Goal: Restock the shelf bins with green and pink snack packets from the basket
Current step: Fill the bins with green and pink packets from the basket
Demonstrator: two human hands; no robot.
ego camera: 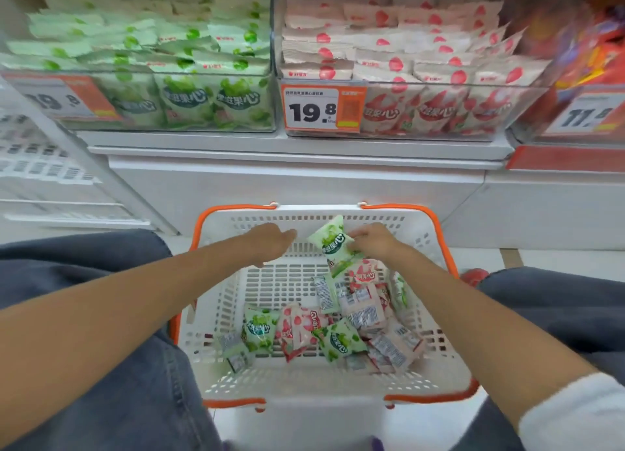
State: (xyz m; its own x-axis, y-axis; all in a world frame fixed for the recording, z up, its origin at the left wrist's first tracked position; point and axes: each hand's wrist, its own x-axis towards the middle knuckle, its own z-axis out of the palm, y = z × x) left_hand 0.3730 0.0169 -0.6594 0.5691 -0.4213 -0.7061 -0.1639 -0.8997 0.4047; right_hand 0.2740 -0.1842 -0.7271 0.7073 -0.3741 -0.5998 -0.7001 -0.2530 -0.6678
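Pinching a green packet (329, 240) with the right hand (373, 242) over the far side of the basket (304, 210). Hovering just left of it with the left hand (270, 241), fingers relaxed, holding nothing. More packets (341, 335) heaped near and right.

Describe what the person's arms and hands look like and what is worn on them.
The left hand and right hand are bare: no gloves, rings or watch show. Both forearms are uncovered. A white sleeve ends near the right elbow; no sleeve shows on the left arm.

Green packet (333, 239) tilted above basket (318, 210) (white, orange-rimmed), mixed packets (363, 312) inside
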